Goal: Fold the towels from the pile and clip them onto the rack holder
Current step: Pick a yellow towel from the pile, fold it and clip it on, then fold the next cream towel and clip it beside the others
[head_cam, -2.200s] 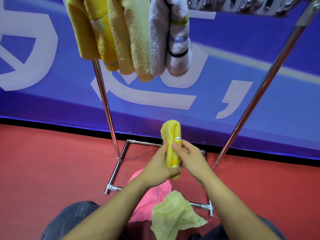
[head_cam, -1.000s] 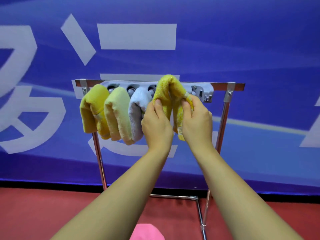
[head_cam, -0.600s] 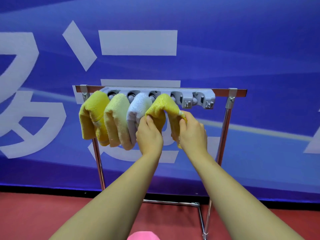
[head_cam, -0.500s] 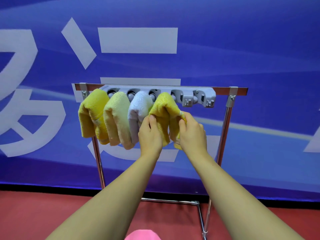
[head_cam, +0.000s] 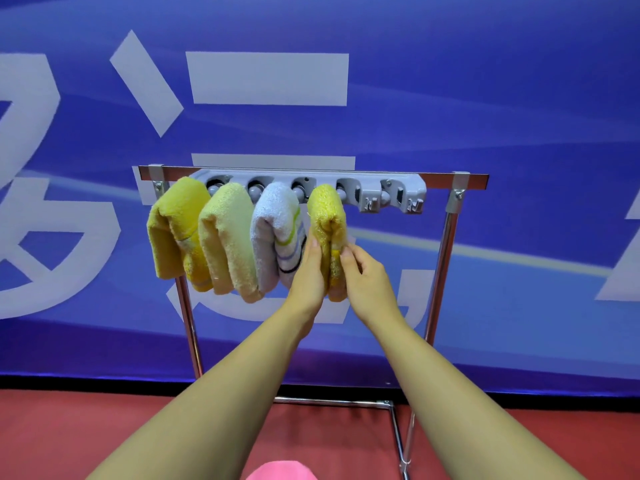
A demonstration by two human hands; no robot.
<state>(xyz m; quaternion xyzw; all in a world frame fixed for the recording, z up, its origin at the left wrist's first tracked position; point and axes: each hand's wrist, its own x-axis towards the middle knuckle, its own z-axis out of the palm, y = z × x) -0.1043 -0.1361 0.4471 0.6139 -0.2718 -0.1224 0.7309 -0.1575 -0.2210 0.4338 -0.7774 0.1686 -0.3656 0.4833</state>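
On the grey clip holder [head_cam: 388,188], fourth slot: folded yellow towel [head_cam: 327,216] hanging, pressed at 9 o'clock by left hand [head_cam: 310,271] with straight fingers, pinched at 3 o'clock by right hand [head_cam: 367,275] fingertips.
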